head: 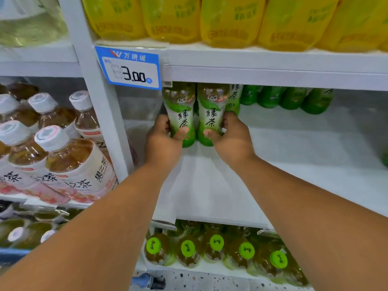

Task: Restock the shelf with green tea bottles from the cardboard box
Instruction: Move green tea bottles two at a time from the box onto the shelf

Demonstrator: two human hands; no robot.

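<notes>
Two green tea bottles stand upright side by side on the white shelf (294,143), toward its left end near the upright post (98,97), each clasped by one hand. The left hand (162,141) wraps the left bottle (180,110) low on its label, thumb across the front and fingers round the far side; the right hand (230,137) holds the right bottle (212,110) the same way, mirrored. The bottles are touching or all but touching, and their long axes run vertical, tops hidden just under the edge of the shelf above. Behind and to the right, a back row (285,98) of more green bottles lines the rear of the shelf, well apart from the open front. Both bottles lie straight ahead of the hands, away from the person, so the move in hand looks like sliding them deeper toward that row; each hand is equally near its own bottle. Their bases seem to rest on the shelf, though the hands partly hide this. The cardboard box is not in view. A price tag (129,67) hangs above left.
</notes>
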